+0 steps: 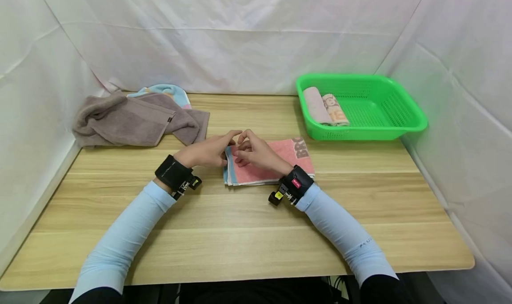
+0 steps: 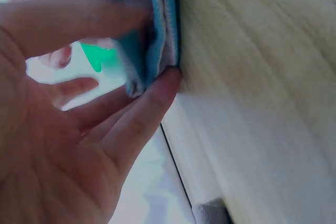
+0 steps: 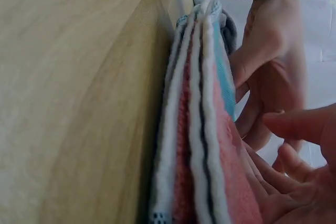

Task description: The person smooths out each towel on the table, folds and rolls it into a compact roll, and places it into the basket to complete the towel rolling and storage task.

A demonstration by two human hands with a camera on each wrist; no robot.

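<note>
A folded pink towel (image 1: 294,155) with a blue and white edge lies flat at the table's middle. At its left edge is my left hand (image 1: 208,150); in the left wrist view the blurred thumb (image 2: 100,17) lies against the blue layers while a fingertip (image 2: 169,80) touches the far corner. The fingers look fairly straight. Over the towel's left part, my right hand (image 1: 256,152) rests on the top with loosely bent fingers, close to the left fingertips. Several stacked layers of the pink towel (image 3: 210,129) show side-on in the right wrist view.
A crumpled grey-brown towel (image 1: 132,119) lies at the back left, over a light-blue patterned cloth (image 1: 170,91). At the back right stands a green basket (image 1: 380,134) holding a rolled pale towel (image 1: 316,104) and a rolled patterned towel (image 1: 335,110). White sheets (image 1: 240,50) enclose the table.
</note>
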